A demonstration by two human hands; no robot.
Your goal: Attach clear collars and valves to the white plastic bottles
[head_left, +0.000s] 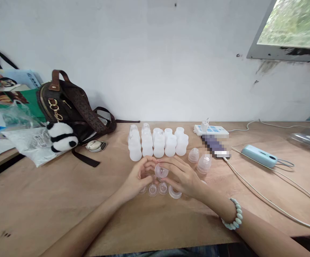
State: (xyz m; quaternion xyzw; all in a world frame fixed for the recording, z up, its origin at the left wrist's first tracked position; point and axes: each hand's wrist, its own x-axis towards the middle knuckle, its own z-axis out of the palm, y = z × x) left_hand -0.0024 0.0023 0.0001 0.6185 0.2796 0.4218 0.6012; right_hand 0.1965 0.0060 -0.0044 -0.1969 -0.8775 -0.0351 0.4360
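Note:
Between my two hands is a clear bottle collar (160, 171), with what looks like a nipple in it. My left hand (143, 173) curls round its left side and my right hand (183, 173) grips it from the right. Just below, several clear silicone nipples (152, 189) and a clear collar ring (175, 192) lie on the table, partly hidden by my hands. Beyond them stand rows of frosted white baby bottles (159, 144); some at the left have clear tops. Right of these, two clear domed caps (204, 164) rest on the table.
On the wooden table (112, 221), a dark backpack (71, 96) with a panda charm (62, 136) stands left, beside a plastic bag (29, 142). To the right are a power strip (216, 130), a phone (215, 145), a blue power bank (259, 155) and a white cable (262, 194).

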